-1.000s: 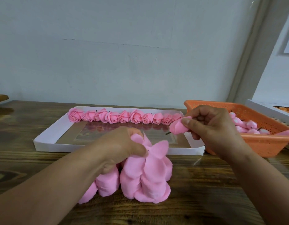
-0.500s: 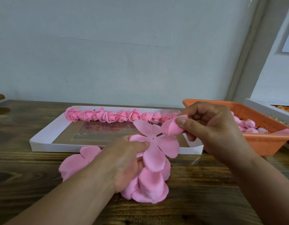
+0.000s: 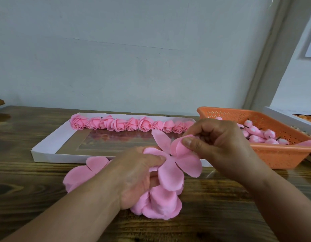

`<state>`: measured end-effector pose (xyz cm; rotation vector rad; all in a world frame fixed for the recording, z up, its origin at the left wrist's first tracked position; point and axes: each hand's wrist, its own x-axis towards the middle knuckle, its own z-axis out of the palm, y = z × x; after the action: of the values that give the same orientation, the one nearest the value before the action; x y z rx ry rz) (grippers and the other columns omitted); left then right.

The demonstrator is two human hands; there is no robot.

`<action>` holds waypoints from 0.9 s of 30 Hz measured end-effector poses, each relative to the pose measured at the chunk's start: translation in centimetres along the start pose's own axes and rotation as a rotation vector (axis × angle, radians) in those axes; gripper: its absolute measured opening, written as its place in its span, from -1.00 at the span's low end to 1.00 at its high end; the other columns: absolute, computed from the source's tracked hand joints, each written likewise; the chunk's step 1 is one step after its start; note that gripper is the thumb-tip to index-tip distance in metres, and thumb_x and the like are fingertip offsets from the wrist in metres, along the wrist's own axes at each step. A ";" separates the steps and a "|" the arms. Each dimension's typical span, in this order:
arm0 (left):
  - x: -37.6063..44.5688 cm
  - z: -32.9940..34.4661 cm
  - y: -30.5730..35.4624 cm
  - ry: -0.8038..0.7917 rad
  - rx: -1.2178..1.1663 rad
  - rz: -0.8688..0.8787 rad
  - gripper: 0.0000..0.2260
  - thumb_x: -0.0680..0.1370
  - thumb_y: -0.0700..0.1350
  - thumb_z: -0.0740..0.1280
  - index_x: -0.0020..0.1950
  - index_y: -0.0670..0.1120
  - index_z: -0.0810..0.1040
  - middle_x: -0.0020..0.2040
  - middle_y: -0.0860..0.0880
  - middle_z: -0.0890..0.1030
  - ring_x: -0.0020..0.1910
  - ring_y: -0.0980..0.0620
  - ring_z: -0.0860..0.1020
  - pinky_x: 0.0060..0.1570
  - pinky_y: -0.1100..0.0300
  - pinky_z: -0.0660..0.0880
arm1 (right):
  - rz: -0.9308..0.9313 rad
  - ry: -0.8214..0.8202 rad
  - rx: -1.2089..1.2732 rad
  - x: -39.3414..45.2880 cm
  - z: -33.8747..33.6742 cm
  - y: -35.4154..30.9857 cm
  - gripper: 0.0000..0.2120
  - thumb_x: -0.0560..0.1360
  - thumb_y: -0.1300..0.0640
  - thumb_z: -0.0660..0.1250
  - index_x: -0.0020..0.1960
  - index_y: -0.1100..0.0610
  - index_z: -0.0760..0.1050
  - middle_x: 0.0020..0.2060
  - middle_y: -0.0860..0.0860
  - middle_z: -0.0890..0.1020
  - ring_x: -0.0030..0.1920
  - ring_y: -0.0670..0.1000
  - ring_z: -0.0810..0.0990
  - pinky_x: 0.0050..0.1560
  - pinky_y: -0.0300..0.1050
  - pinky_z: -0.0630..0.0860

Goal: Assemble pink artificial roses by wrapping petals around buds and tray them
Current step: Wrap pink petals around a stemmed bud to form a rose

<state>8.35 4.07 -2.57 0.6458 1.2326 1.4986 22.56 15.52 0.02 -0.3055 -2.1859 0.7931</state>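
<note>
Pinching petal sheet (image 3: 170, 165), left hand (image 3: 139, 173) low; right hand (image 3: 219, 144) grips bud (image 3: 180, 145).

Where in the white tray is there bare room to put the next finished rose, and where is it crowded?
The white tray is free across its whole near part, between the row of roses along the far wall and the near wall. The far edge is crowded, filled from left to right. In front of the tray, the loose petals and both hands take the table.

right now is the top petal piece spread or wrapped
Mostly spread: petal piece fans out flat, one lobe curled round the bud by the right hand.
</note>
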 end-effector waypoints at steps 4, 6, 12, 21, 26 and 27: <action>-0.2 0.0 0.2 -0.045 -0.030 -0.023 -0.86 0.56 -0.37 0.23 0.06 -0.37 0.53 -0.10 -0.31 0.66 -0.18 -0.15 0.66 -0.20 0.04 0.65 | -0.033 -0.026 -0.076 -0.1 0.1 -0.2 -0.87 0.40 0.17 0.44 -0.28 -0.01 0.57 -0.36 0.07 0.58 -0.41 0.12 0.47 -0.42 -0.04 0.40; -0.4 -0.1 0.3 -0.068 -0.031 -0.020 -0.88 0.55 -0.38 0.23 0.01 -0.36 0.54 -0.12 -0.31 0.65 -0.20 -0.14 0.66 -0.21 0.05 0.65 | -0.032 -0.058 -0.094 -0.1 0.1 -0.3 -0.83 0.42 0.22 0.44 -0.27 -0.01 0.57 -0.37 0.04 0.60 -0.43 0.08 0.46 -0.42 -0.03 0.41; -0.5 -0.4 -0.2 -0.094 0.134 0.020 -0.85 0.56 -0.36 0.24 0.06 -0.37 0.54 0.01 -0.36 0.63 -0.06 -0.21 0.66 -0.07 0.04 0.63 | 0.002 -0.103 -0.111 -0.2 0.1 -0.3 -0.88 0.41 0.23 0.43 -0.25 0.05 0.58 -0.39 0.09 0.54 -0.50 -0.12 0.36 -0.51 -0.16 0.32; -0.8 -0.2 -0.6 -0.153 0.283 0.131 -0.73 0.55 -0.34 0.26 0.11 -0.06 0.64 -0.01 -0.13 0.70 0.05 -0.07 0.65 0.11 0.02 0.57 | 0.008 -0.171 -0.173 -0.3 0.9 -0.9 -0.83 0.43 0.27 0.40 -0.25 0.02 0.57 -0.39 -0.28 0.55 -0.41 -0.23 0.49 -0.42 -0.44 0.32; -0.9 0.0 -0.7 -0.125 0.356 0.209 -0.86 0.51 -0.15 0.36 -0.02 0.04 0.69 -0.08 -0.09 0.71 -0.01 -0.05 0.67 0.13 -0.01 0.56 | -0.004 -0.171 -0.261 -0.4 1.7 -1.4 -0.87 0.44 0.25 0.40 -0.19 0.04 0.55 -0.35 -0.34 0.53 -0.36 -0.25 0.49 -0.38 -0.43 0.34; -0.9 0.1 -0.7 -0.123 0.368 0.225 -0.86 0.50 -0.14 0.37 -0.03 0.06 0.69 -0.10 -0.08 0.72 -0.03 -0.03 0.68 0.11 0.02 0.57 | 0.005 -0.163 -0.256 -0.5 1.8 -1.5 -0.86 0.44 0.25 0.40 -0.15 0.02 0.52 -0.35 -0.30 0.53 -0.37 -0.23 0.48 -0.38 -0.41 0.35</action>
<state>8.95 3.20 -3.01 1.1361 1.3875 1.3973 21.61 13.40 -0.22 -0.3862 -2.4456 0.5560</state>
